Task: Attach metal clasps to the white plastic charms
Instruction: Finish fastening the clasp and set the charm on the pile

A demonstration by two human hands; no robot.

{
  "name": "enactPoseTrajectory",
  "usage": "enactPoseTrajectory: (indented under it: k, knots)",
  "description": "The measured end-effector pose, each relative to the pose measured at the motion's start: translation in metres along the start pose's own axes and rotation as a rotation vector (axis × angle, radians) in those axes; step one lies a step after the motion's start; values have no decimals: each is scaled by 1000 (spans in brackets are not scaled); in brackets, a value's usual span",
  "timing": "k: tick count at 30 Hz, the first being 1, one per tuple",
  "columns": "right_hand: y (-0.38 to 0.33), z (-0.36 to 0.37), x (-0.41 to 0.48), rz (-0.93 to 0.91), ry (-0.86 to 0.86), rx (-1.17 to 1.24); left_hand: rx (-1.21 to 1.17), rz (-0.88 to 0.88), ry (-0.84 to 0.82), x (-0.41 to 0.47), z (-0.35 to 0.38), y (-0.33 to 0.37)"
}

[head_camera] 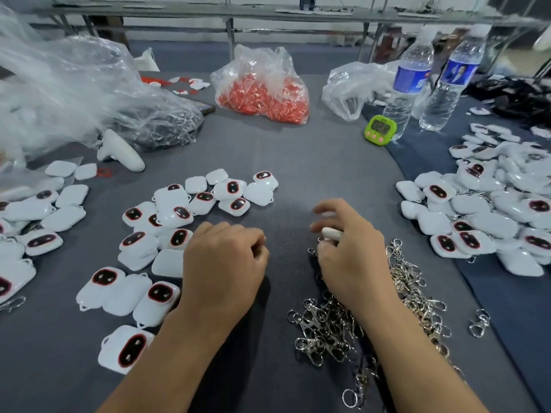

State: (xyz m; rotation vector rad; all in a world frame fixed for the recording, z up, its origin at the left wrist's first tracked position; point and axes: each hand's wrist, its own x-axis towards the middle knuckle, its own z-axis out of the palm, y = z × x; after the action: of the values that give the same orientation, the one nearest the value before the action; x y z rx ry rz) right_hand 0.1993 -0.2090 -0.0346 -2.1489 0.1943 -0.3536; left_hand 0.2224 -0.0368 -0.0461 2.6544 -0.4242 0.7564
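Head view: the right hand (343,248) grips a white rounded plastic charm (332,234) at the far edge of the heap of silver metal clasps (328,326) on the grey-clothed bench (283,162). The left hand (223,263) lies curled just left of that heap; I cannot tell whether it pinches anything. Loose white charms (167,222) lie farther left.

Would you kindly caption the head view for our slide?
Right hand holds a white charm by the clasp pile; left hand curled nearby.
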Motion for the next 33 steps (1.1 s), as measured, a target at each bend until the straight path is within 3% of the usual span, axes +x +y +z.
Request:
enactPoseTrajectory:
  k: [5,8,14,33]
  knots:
    - [-3,10,0,-60,-41,29,-14,79,-167,0,8,6]
    - [1,8,-1,-93,-131,-10,-88,4,-174,1,7,6]
    - [10,11,5,-34,-92,11,-227,-60,-269,5,6,0]
    - [11,10,7,-31,-144,108,-337,-20,-401,14,6,-13]
